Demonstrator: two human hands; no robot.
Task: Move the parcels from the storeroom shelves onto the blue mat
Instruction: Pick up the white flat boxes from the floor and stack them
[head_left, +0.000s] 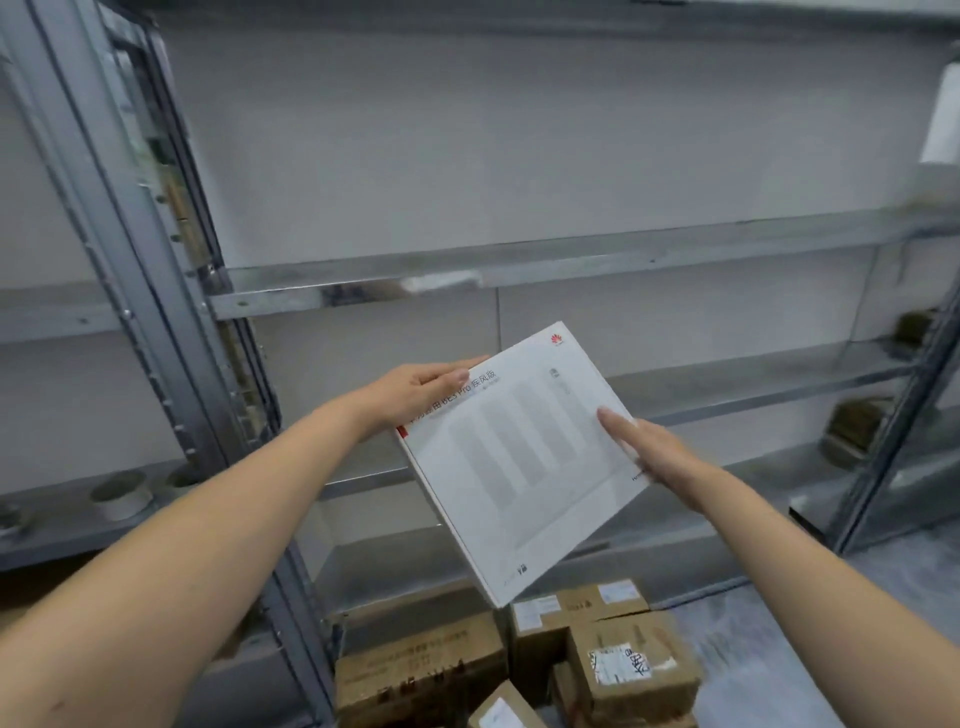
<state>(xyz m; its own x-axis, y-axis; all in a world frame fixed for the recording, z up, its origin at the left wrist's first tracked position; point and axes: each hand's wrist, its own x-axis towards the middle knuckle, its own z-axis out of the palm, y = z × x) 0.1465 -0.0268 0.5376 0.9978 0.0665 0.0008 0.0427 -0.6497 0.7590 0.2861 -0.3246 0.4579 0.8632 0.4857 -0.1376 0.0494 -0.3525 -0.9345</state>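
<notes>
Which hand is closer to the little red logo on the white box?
The left hand. It grips the white box's upper left edge, just down-left of the red logo. The right hand touches the box's right edge, lower down and farther from the logo.

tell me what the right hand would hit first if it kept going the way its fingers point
The right hand points up and left, already lying on the white box, so it would slide across the box face toward the left hand. Depth is hard to judge.
</notes>
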